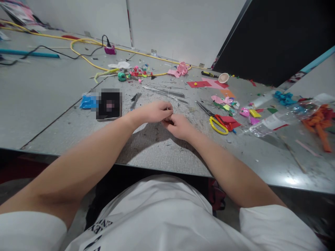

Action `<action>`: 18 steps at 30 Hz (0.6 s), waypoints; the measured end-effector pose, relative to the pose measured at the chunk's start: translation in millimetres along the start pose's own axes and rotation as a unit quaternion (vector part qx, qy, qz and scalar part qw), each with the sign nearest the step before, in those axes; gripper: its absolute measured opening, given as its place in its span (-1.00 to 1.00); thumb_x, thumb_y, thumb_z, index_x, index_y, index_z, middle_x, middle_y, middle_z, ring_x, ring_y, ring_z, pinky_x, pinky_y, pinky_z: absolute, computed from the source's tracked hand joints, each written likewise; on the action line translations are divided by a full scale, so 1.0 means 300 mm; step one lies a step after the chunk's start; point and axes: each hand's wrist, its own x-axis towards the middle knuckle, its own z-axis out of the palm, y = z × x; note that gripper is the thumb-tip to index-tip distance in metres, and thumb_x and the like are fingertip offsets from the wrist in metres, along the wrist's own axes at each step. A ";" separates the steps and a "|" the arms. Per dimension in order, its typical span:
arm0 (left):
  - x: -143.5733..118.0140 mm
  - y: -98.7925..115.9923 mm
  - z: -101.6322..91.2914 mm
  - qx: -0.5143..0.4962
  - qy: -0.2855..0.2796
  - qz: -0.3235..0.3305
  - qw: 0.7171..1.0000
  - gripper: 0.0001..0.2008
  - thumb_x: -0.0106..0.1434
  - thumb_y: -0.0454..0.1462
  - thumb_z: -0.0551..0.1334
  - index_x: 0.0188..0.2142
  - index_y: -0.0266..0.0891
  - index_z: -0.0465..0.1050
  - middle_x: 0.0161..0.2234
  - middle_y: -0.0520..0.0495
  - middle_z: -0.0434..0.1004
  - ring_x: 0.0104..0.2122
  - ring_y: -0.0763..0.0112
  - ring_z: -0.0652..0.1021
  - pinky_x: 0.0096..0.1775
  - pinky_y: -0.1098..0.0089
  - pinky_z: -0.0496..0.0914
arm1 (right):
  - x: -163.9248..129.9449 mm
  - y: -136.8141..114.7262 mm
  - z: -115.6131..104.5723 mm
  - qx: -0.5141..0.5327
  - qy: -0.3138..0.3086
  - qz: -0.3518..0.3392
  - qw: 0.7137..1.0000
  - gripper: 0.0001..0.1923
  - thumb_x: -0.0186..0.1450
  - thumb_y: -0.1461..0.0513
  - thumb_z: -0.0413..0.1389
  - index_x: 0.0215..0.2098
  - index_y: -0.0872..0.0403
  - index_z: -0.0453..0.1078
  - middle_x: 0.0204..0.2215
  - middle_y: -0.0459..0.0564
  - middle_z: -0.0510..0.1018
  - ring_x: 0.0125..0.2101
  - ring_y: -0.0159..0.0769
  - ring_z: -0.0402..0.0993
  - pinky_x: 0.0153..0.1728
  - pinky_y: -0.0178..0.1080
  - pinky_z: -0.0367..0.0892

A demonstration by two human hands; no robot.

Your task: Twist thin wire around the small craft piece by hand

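My left hand (pixel 154 111) and my right hand (pixel 178 126) meet above the grey table (pixel 146 146), fingers pinched together. Between them stands a thin metal wire (pixel 170 80), which rises straight up from the fingertips. What sits at the wire's lower end is hidden by my fingers. Just beyond my hands lies a loose bundle of similar wires (pixel 164 92). Yellow-handled scissors (pixel 213 120) lie to the right of my right hand, next to red and pink paper scraps (pixel 230 122).
A black phone (pixel 108 104) and a blue packet (pixel 87 101) lie left of my hands. Orange strips (pixel 318 125) and a clear plastic bag (pixel 274 122) are at the right. Yellow cable (pixel 86 43), colourful craft bits (pixel 133 72) and a utility knife (pixel 209 74) lie farther back.
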 end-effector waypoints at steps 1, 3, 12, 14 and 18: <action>-0.001 0.001 0.000 -0.001 0.000 -0.001 1.000 -0.81 0.31 -0.15 0.18 -0.27 -0.16 0.55 -0.28 -0.09 0.66 -0.26 0.23 0.58 -0.24 0.29 0.38 | 0.000 0.000 0.000 0.000 0.001 0.000 1.000 -0.75 0.42 0.15 0.07 -0.43 0.03 0.35 -0.46 -0.05 0.46 -0.39 -0.26 0.31 -0.26 -0.15 0.18; -0.001 0.001 -0.001 -0.001 0.000 -0.006 1.000 -0.80 0.30 -0.16 0.19 -0.25 -0.16 0.56 -0.28 -0.10 0.66 -0.25 0.22 0.59 -0.23 0.28 0.39 | 0.000 0.000 0.001 0.001 0.001 0.001 1.000 -0.74 0.42 0.15 0.07 -0.43 0.03 0.34 -0.46 -0.05 0.46 -0.39 -0.26 0.31 -0.26 -0.16 0.18; -0.001 0.000 0.000 0.014 -0.007 -0.007 1.000 -0.79 0.34 -0.15 0.17 -0.24 -0.17 0.54 -0.27 -0.08 0.67 -0.25 0.25 0.59 -0.26 0.32 0.37 | -0.001 -0.010 -0.005 -0.015 -0.010 0.008 1.000 -0.75 0.44 0.19 0.08 -0.41 0.06 0.39 -0.45 -0.05 0.49 -0.38 -0.28 0.32 -0.26 -0.19 0.18; -0.003 0.002 -0.002 0.021 -0.010 -0.010 1.000 -0.79 0.34 -0.15 0.16 -0.23 -0.17 0.54 -0.26 -0.09 0.67 -0.25 0.24 0.60 -0.25 0.32 0.37 | -0.001 -0.011 -0.007 -0.022 -0.014 0.009 1.000 -0.76 0.45 0.20 0.09 -0.39 0.07 0.42 -0.43 -0.04 0.51 -0.37 -0.27 0.34 -0.25 -0.19 0.18; -0.003 -0.002 -0.001 0.055 -0.008 0.004 0.998 -0.78 0.35 -0.16 0.14 -0.24 -0.17 0.54 -0.27 -0.11 0.67 -0.27 0.22 0.60 -0.26 0.29 0.36 | 0.001 -0.009 -0.003 -0.029 -0.015 0.009 0.999 -0.76 0.46 0.20 0.09 -0.36 0.07 0.46 -0.40 -0.01 0.55 -0.34 -0.25 0.38 -0.24 -0.19 0.20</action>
